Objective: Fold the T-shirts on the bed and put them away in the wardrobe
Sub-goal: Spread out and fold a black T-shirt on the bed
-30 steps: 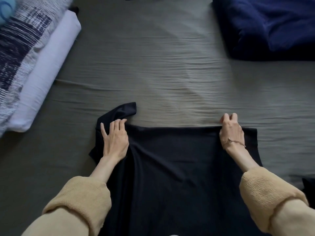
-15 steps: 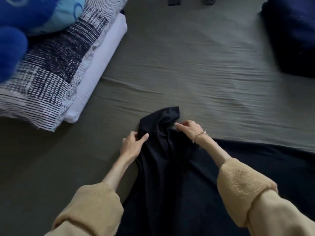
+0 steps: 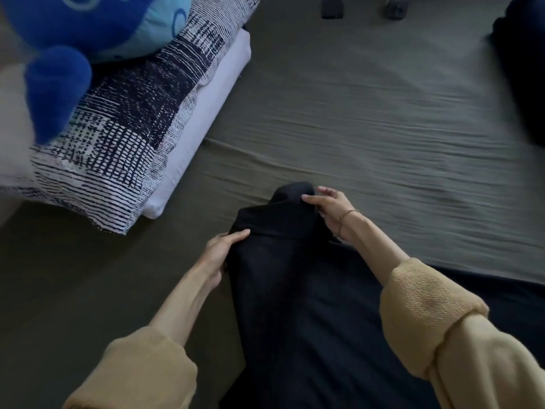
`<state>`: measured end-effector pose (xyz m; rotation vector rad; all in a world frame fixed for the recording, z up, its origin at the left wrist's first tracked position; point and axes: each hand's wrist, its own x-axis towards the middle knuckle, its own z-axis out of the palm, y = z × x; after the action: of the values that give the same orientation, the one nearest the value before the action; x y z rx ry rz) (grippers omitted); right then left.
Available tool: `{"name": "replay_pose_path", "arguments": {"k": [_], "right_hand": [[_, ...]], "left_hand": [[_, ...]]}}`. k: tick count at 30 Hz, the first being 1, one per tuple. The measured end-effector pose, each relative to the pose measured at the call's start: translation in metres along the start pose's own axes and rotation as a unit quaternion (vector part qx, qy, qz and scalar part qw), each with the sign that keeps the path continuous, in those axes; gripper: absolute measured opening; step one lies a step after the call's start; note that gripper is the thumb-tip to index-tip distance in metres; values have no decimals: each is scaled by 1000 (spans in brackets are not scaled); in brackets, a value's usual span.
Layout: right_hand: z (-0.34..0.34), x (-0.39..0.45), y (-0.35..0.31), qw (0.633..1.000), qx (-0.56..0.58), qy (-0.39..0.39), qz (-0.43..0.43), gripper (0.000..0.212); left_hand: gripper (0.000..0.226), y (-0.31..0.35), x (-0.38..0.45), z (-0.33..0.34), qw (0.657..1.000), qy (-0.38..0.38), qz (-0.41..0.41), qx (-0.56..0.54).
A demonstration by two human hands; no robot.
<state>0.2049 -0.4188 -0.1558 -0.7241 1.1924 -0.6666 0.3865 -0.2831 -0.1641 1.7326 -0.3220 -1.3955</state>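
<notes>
T-shirt: a black T-shirt (image 3: pixel 295 290) lies on the olive bed sheet (image 3: pixel 368 119) at near centre, long axis running near to far, its sleeve end pointing far.
Left hand: the left hand (image 3: pixel 219 255) grips the shirt's left edge, thumb on top of the cloth.
Right hand: the right hand (image 3: pixel 330 206), with a bracelet at the wrist, pinches the far sleeve fold.
Pillows: a patterned pillow (image 3: pixel 118 137) lies on a white pillow (image 3: pixel 206 119), far left.
Plush: a blue plush toy (image 3: pixel 76 33) rests on the patterned pillow.
Writing: none can be read.
</notes>
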Motion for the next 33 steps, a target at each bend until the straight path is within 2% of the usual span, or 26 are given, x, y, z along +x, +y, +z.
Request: {"name": "replay_pose_path", "arguments": {"k": [2,4,7,9,11,13,15,17,19,22,25,27,30,33], "right_hand": [[0,6,-2,999,-14,29,-17,55],[-5,11,0,987,-146,60,-21,64],[-8,17,8,944,-325,52,-3,75],[-2,21,8,920,-390,34,0,74],[9,22,7,886,-464,20,0,64],[22,25,8,852,-522,37,-27,54],[30,30,9,851,-520,45,-67,45],[33,35,10,867,-490,18,-86,43],[32,37,7,881,-458,-3,-114,37],[31,39,1,901,-391,17,-187,31],[30,42,-1,875,-421,42,-235,33],[25,44,0,860,-471,46,-192,40],[10,49,-3,852,-514,62,-85,47],[5,48,-9,826,-558,68,-37,46]], "left_hand": [[36,4,6,-11,998,7,-12,69],[43,7,8,-15,992,-34,-59,107],[30,7,10,-11,990,-62,-84,94],[22,4,11,-9,993,-41,-78,79],[26,0,10,-8,991,-36,-78,106],[34,-1,13,-6,989,-54,-73,120],[43,-1,17,-4,990,-82,-64,95],[50,-2,22,-4,992,-73,-70,78],[46,-3,26,-9,991,-54,-90,78],[34,-1,27,-17,991,-52,-115,44],[30,-3,28,-22,992,-54,-110,-2],[30,-4,30,-21,993,-53,-104,-32],[45,-4,34,-18,991,-76,-97,-48],[32,-7,35,-13,994,-45,-97,23]]}}
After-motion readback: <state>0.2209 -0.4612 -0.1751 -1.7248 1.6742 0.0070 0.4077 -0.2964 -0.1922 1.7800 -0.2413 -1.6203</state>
